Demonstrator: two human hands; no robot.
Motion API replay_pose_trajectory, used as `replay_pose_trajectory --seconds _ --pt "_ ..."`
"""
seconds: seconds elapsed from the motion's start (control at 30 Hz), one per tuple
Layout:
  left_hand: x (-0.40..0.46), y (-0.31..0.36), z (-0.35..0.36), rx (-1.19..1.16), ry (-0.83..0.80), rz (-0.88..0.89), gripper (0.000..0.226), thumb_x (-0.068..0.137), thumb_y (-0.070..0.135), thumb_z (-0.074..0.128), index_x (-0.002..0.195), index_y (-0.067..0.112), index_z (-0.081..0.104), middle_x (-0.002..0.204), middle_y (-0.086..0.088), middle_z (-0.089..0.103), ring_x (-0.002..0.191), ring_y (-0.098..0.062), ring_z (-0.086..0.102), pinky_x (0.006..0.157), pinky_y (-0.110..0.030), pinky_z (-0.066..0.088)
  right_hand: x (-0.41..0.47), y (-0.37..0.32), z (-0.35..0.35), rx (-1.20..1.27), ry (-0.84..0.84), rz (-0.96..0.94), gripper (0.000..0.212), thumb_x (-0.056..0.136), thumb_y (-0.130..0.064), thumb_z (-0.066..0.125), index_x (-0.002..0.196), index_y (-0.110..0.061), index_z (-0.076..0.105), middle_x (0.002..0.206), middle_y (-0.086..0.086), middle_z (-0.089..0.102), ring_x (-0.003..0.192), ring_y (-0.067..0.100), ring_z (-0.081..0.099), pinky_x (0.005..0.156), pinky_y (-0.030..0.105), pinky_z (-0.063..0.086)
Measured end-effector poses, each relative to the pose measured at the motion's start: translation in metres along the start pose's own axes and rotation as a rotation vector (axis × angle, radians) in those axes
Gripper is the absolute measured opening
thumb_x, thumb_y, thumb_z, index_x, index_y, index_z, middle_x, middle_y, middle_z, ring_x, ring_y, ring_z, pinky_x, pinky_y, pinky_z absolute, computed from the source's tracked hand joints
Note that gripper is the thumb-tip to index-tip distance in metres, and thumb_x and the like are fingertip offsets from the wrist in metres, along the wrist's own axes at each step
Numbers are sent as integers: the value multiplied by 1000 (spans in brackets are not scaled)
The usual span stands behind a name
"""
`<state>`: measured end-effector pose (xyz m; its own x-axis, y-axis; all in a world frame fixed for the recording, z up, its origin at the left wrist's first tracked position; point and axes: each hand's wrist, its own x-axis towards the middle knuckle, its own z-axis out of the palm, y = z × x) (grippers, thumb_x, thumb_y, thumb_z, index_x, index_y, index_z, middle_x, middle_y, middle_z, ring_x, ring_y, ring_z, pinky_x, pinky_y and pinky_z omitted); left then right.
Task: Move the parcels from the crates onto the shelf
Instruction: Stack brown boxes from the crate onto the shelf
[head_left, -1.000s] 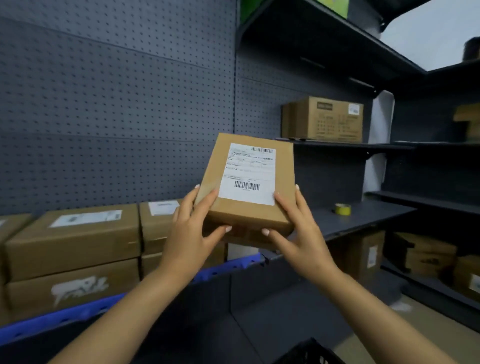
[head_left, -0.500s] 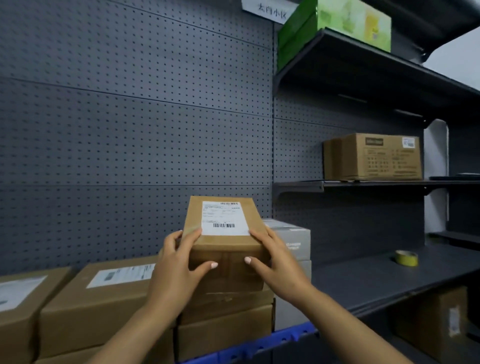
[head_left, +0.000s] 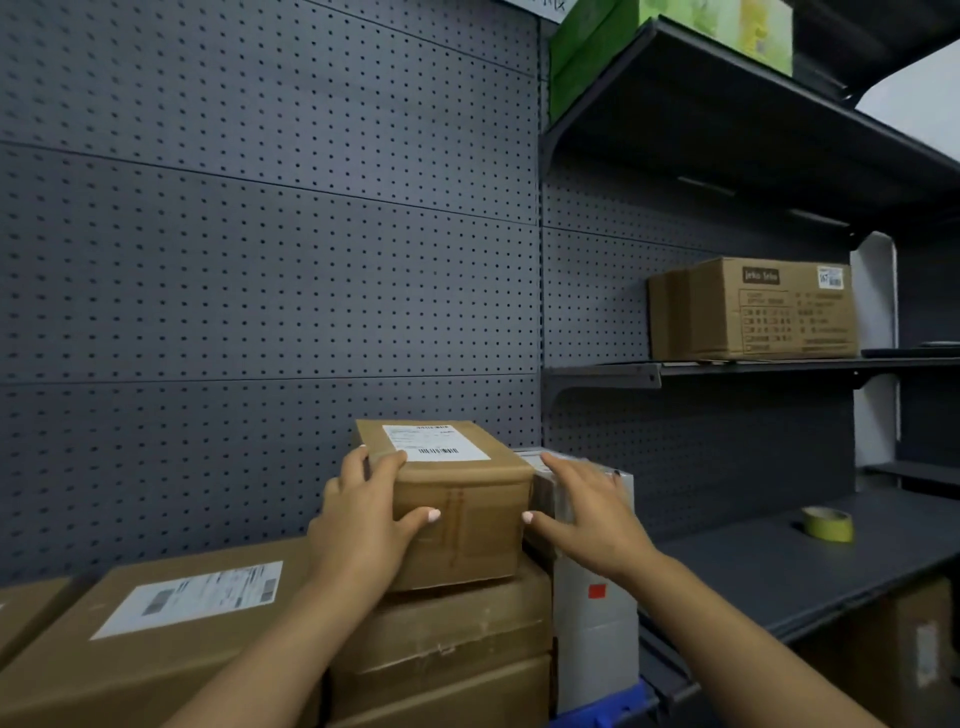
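While the left hand (head_left: 366, 525) is gripping the left front corner of the brown parcel (head_left: 457, 512), with its fingers curled over the top edge and its thumb pressing on the front face, the right hand (head_left: 587, 512) is lying with relaxed, spread fingers just beside the parcel's right edge, and only its thumb tip is touching the front corner; it is grasping nothing. This parcel is sitting flat on top of a stack of two larger brown boxes (head_left: 441, 654), and a white shipping label (head_left: 435, 442) is facing up on its lid. Under the right hand, a grey-white box (head_left: 597, 639) with a small red square on its front is standing just beside the stack and touching it. To the left, a wide brown carton (head_left: 171, 623) with its own white label is lying near the stack, and one more brown box edge is showing at the far left. All these parcels are resting on the shelf (head_left: 623, 712) with the blue front edge, against the dark pegboard wall (head_left: 260, 260). Further right, a roll of yellow tape (head_left: 827, 524) is lying on the dark lower shelf (head_left: 753, 577), well apart from the hands. Above it, a printed brown carton (head_left: 753, 309) is standing on a higher shelf, and a green box (head_left: 670, 36) is sitting on the top shelf.
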<state>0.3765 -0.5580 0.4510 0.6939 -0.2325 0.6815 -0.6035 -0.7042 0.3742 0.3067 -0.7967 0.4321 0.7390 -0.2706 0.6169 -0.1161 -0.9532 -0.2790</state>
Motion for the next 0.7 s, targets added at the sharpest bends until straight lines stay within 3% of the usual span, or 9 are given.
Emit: replay_pose_trajectory --seconds 0.13,0.53,0.7 --pt "8 1 10 57 4 -2 69 80 62 60 139 35 36 149 1 24 129 -24 33 89 -42 46 15 19 6 -142 -82 76 87 80 -67 52 151 -35 13 159 -2 16 147 26 2 116 57 1" --pt "7 8 38 58 -14 17 67 81 61 60 138 34 38 144 7 30 127 -20 32 84 -33 43 12 31 16 -123 -106 6 85 74 -47 63 147 -37 20 151 -8 26 142 19 11 115 52 13" --pt "9 2 44 20 -8 27 67 80 60 61 138 34 40 145 5 32 128 -21 34 88 -35 45 6 30 19 -125 -89 -20 85 76 -44 63 147 -34 19 151 -7 24 142 20 10 117 48 13"
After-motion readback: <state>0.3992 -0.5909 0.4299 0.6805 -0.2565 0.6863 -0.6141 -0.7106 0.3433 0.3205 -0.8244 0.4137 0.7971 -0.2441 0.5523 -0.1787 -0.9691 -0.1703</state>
